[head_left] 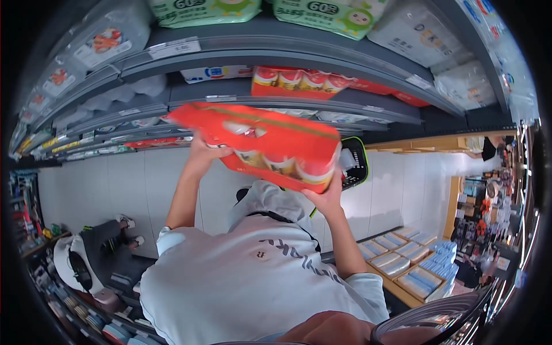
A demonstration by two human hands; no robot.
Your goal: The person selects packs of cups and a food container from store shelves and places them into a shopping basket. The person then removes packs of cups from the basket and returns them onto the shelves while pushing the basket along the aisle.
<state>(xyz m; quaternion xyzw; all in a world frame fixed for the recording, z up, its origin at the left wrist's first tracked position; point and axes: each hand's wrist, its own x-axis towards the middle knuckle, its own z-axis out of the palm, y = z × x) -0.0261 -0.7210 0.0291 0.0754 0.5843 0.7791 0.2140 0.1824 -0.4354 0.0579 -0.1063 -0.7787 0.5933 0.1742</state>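
Note:
In the head view, a red multipack (pixel 276 129) with a handle cutout in its top hangs tilted in front of the shelves. Roll- or can-shaped forms in yellow, red and white show along its near side; I cannot tell which they are. My left hand (pixel 201 156) grips its left end, thumb along the lower edge. My right hand (pixel 326 196) holds the lower right corner from below. Both hands are closed on the pack, which is slightly blurred. Partly hidden behind its right end is a black shopping basket (pixel 361 162) with a green rim.
Similar red packs (pixel 299 82) sit on a shelf ahead. The upper shelf (pixel 230 53) carries green and clear packages. At lower right stands a wooden display table (pixel 397 290) with blue-and-white goods. A person in dark trousers (pixel 109 247) is at lower left on the tiled floor.

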